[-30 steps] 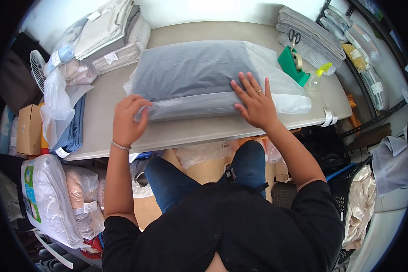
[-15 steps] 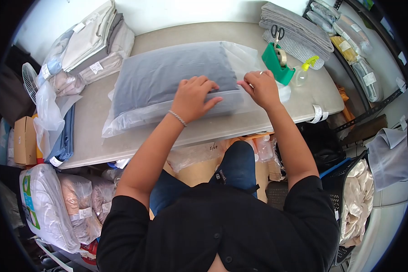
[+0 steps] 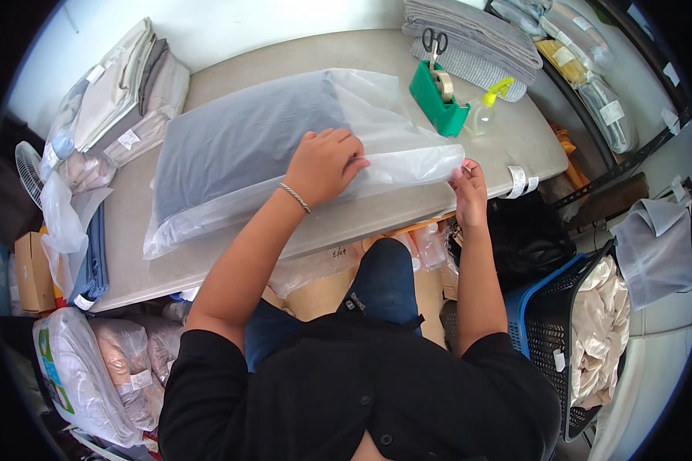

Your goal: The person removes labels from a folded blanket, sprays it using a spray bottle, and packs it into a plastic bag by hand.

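A translucent plastic bag with folded dark grey-blue fabric inside lies on the grey table. Its loose, empty end stretches to the right. My left hand is closed on the bag's near edge, beside the end of the fabric. At the bag's right tip, my right hand pinches the plastic corner near the table's front edge. A green tape dispenser with scissors in it stands behind the loose plastic, next to a spray bottle with a yellow head.
Folded cloths are stacked at the back left and grey towels at the back right. A cardboard box is at the far left. A black basket of cream fabric stands below right, under a shelf of packed bags.
My right hand has moved right and toward me, drawing out the bag's loose end. My left hand has gone from the bag's left corner to its middle. The view has shifted right.
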`<state>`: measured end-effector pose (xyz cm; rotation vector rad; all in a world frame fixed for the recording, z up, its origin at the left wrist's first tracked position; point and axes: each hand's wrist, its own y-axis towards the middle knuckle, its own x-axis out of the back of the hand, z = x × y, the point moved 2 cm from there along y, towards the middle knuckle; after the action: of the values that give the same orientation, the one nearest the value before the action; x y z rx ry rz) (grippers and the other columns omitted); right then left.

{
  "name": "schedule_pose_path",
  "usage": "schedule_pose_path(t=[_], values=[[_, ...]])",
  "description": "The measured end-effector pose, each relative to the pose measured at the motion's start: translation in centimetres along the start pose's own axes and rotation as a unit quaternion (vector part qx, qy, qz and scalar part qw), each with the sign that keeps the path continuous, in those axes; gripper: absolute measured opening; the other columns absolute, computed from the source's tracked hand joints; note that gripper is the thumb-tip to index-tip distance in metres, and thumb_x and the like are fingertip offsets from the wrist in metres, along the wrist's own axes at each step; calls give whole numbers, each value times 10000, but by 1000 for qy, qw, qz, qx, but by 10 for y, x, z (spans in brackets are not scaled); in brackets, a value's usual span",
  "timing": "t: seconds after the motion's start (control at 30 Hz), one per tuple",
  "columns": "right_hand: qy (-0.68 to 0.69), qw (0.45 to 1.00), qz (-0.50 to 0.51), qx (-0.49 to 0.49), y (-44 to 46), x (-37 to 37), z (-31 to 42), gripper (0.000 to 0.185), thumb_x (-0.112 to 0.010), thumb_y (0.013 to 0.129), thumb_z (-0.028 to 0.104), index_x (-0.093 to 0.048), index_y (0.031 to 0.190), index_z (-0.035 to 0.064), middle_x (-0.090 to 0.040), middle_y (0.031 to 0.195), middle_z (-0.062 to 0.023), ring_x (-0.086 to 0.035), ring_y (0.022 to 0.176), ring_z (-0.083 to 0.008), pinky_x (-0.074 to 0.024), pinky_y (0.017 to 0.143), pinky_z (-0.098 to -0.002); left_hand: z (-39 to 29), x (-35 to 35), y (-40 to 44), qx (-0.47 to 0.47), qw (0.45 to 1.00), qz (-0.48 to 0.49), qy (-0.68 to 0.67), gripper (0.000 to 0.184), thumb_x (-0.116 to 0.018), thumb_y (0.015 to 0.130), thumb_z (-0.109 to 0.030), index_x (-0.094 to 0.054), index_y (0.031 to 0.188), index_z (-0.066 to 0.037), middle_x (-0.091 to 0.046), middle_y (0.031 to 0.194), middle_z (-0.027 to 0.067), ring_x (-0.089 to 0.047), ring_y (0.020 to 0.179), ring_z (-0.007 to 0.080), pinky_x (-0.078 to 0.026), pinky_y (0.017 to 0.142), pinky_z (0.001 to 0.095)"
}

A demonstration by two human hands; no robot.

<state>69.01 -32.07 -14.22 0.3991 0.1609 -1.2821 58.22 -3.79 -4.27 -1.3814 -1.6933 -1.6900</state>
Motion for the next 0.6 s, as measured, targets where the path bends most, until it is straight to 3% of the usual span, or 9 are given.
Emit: schedule_pose_path(t=[0.2, 0.37, 0.43, 0.6], values=[[-16, 1000, -13, -12, 21, 22, -10, 180, -603, 934, 93, -546, 1104, 77, -599, 911, 8, -534, 839, -84, -412, 808, -234, 1, -3, 6, 61, 997, 12, -42, 127, -659, 872, -243, -631, 827, -127, -615, 770, 5, -602, 753, 202, -392, 710, 355], [46, 998, 36, 5, 28, -3, 13, 85, -582, 960, 147, -574, 1017, 85, -591, 887, 27, -531, 836, -77, -408, 801, -228, -2, -6, 14, 24, 999, 31, 6, 133, -656, 876, -251, -634, 827, -130, -614, 765, -3, -600, 782, 198, -393, 719, 356], [-145, 987, 63, 12, 40, 8, 3, 116, -591, 953, 167, -561, 1037, 92, -594, 912, 25, -533, 868, -86, -408, 814, -244, -5, -6, 17, 6, 999, 31, 17, 134, -654, 879, -252, -633, 823, -132, -610, 766, -7, -598, 798, 197, -393, 722, 355], [10, 999, 52, -11, 39, 11, 5, 237, -621, 924, 105, -512, 1135, 98, -626, 955, 7, -548, 907, -87, -410, 820, -240, -4, -14, 21, -23, 999, 24, 4, 96, -608, 897, -228, -589, 860, -142, -570, 845, 6, -589, 854, 199, -413, 756, 371]])
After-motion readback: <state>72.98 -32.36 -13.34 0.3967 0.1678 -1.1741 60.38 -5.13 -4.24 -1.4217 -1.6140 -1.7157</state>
